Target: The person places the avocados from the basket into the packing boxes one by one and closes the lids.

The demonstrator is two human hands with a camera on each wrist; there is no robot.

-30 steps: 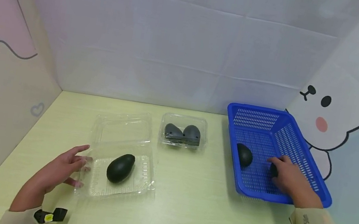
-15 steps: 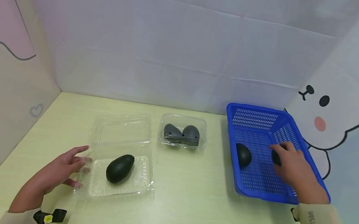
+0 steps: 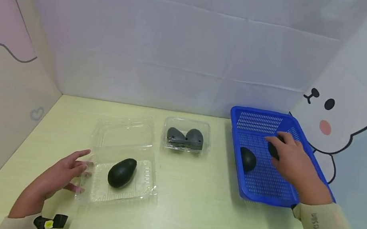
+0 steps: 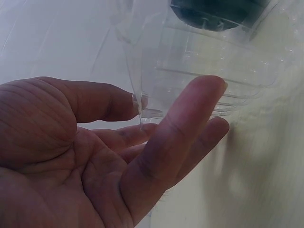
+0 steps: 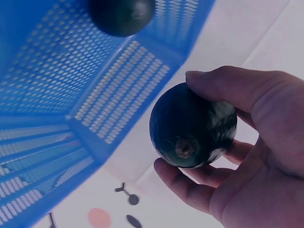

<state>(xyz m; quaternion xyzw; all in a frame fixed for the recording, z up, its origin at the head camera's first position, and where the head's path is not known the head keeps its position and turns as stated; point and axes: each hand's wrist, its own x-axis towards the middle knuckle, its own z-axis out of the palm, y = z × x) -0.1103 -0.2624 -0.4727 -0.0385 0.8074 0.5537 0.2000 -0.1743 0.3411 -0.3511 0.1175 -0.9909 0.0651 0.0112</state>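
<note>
In the head view my right hand grips a dark green avocado over the blue basket. The right wrist view shows this avocado between thumb and fingers, its stem scar showing. A second avocado lies by the basket's left wall. A third avocado rests in the near half of an opened clear plastic clamshell. My left hand is at the clamshell's left edge, its fingers spread and touching the plastic. In the left wrist view the thumb tip meets the clear rim.
A small clear box with two dark grey rounded objects stands behind, between clamshell and basket. The clamshell's raised lid half lies toward the back wall. Printed fabric walls enclose the pale table.
My right hand has lifted the avocado from the basket's floor and moved it slightly up and left. The left hand and clamshell have stayed where they were.
</note>
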